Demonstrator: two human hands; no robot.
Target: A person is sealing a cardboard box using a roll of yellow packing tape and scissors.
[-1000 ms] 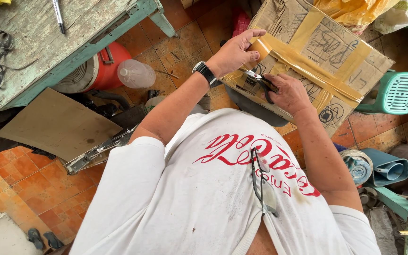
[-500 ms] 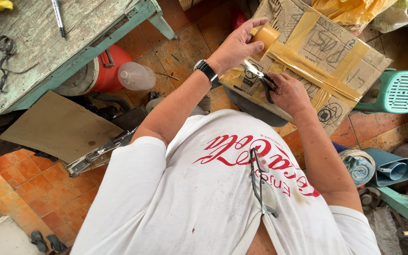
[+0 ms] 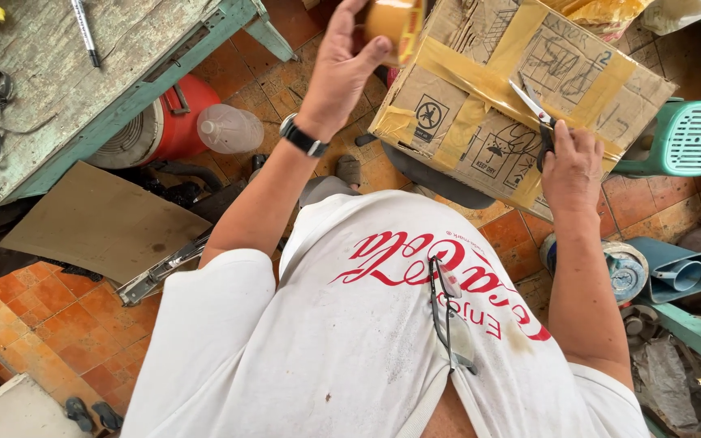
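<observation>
Left hand (image 3: 342, 61) raised, gripping tape roll (image 3: 393, 23); right hand (image 3: 571, 162) closed around scissors (image 3: 534, 109).

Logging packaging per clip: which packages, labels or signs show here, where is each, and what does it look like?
Box: brown cardboard, top centre, strapped with tan tape, right hand on it with scissors.
Handling labels: black-outlined square symbols on the box's near side.
Tape roll: tan, in left hand, top edge.
Shirt print: red script on white.

Tan tape roll (image 3: 393, 23), brown yellow-taped cardboard box (image 3: 480, 105), silver black-handled scissors (image 3: 534, 109).
</observation>
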